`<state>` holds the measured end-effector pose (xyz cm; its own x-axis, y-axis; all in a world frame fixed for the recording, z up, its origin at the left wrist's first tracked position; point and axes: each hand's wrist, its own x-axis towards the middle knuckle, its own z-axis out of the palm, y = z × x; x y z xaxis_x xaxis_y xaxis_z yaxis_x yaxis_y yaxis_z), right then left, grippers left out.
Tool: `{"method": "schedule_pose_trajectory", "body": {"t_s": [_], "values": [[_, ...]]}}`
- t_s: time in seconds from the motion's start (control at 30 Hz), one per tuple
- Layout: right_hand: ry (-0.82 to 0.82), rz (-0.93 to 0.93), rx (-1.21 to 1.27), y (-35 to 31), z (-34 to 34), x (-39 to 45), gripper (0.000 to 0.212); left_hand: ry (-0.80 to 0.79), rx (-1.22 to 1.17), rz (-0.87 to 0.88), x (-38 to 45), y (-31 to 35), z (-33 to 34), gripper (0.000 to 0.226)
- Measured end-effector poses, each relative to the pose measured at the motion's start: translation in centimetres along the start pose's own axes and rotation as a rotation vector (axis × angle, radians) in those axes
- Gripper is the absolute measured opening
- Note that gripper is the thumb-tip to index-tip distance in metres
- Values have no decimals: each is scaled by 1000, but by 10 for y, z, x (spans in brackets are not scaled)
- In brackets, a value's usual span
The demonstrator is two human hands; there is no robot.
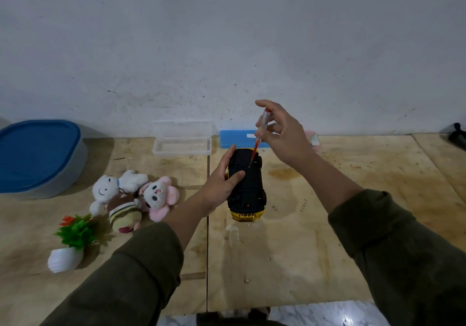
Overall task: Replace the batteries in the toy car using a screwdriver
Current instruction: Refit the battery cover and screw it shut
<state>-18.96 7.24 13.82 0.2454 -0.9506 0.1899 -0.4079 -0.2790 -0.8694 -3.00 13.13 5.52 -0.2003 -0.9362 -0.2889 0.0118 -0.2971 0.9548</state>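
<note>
Left hand (224,184) is clamped over the upturned toy car (245,187) on the wooden counter (327,237), while the right hand (285,136) is pinched around the screwdriver (258,136), its tip set on the black underside. Steady downward pressure and an upright shaft are probably needed so the screw head is not stripped. Behind, the counter is backed by a scuffed grey wall (227,35).

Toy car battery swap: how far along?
Done: toy car is flipped, black underside up, on the table. In hand: left hand steadies it; right hand holds the screwdriver near upright, tip on the underside, apparently at a screw. Left: whether the screw is out is unclear; cover looks unopened, no batteries visible.
</note>
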Motion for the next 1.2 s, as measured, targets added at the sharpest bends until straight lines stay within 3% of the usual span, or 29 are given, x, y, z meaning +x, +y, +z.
{"method": "schedule_pose_trajectory", "body": {"t_s": [0.23,0.47,0.6,0.67,0.83,0.97,1.03,1.2], "values": [[-214,-52,-6,-13,-7,0,45,-1,42,3,-1,0,4,68],[-46,-63,-60,-17,-4,-3,15,45,-35,26,-2,-8,4,68],[-32,-67,-44,-20,-3,-7,21,36,-26,27,-2,-5,3,67],[-91,-50,27,-26,-2,-9,30,22,-7,29,-2,-3,4,67],[-379,137,297,-35,-15,-9,15,1,26,76,-1,-1,2,63],[-244,111,247,-34,-14,-9,5,3,18,51,-4,-1,1,67],[-179,134,273,-32,-10,-10,14,7,0,52,-4,-3,0,68],[-255,152,393,-32,-3,-13,22,-1,28,66,-1,-3,-6,67]]}}
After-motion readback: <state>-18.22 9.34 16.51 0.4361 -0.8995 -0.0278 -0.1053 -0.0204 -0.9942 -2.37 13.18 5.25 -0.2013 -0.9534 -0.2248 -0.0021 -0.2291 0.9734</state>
